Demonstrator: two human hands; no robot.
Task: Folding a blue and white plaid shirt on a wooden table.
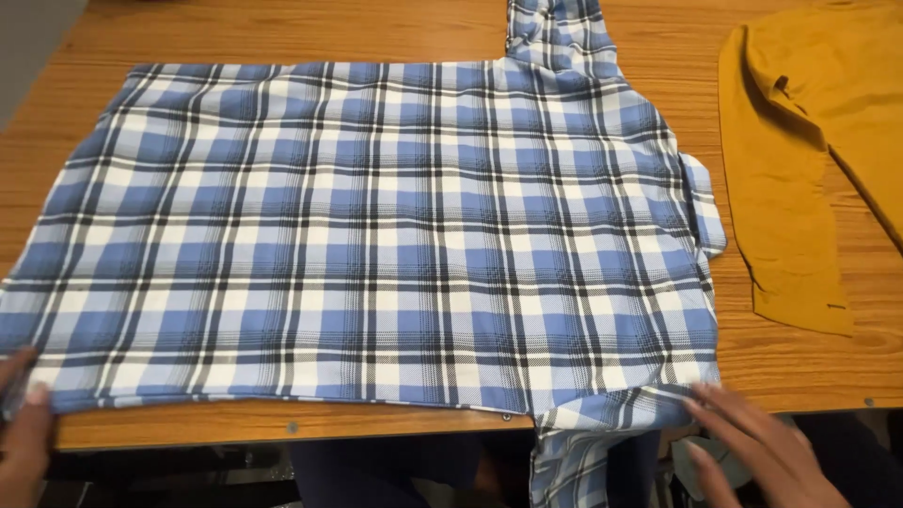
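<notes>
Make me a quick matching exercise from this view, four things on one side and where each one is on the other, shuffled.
1. plaid shirt
2. mustard garment
3. left hand
4. right hand

a. at the shirt's near right corner
b. far right of the table
c. spread flat across the middle
d. at the shirt's near left corner

Pairs: 1-c, 2-b, 3-d, 4-a

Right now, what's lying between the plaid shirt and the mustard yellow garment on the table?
Nothing. In the head view, only a strip of bare wooden table separates the blue plaid shirt from the mustard garment; they lie apart, not touching.
</notes>
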